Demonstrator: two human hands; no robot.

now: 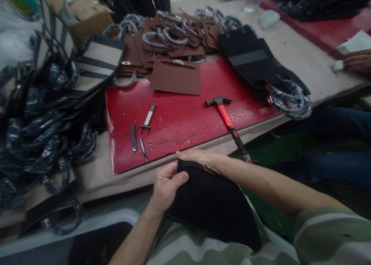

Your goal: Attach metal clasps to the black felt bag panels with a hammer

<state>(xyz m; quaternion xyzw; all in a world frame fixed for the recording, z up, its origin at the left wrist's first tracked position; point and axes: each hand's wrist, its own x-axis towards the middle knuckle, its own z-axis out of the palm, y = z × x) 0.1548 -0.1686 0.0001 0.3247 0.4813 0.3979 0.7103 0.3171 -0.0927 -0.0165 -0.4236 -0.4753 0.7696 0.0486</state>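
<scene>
A black bag panel [214, 203] with gold-coloured hardware on its upper edge rests slanted over my lap. My left hand [168, 184] is closed on the panel's upper left corner, thumb lying on the near face. Along the far side of the same edge lies my right hand [198, 157], its fingers partly hidden by the panel and gripping it there. Beyond both hands, on a red board [179, 129], are a claw hammer [227, 120] with a red and black handle, a pronged metal punch [148, 119], a dark metal bar [133, 138] and a thin metal rod [143, 149].
Brown panels [175, 77] with plastic-wrapped handles pile up behind the board. Black bag pieces [43, 122] crowd the left, and more black pieces [249, 56] lie at right. Another person's hand [358, 60] rests at the right edge. A cardboard box [89, 23] stands at back left.
</scene>
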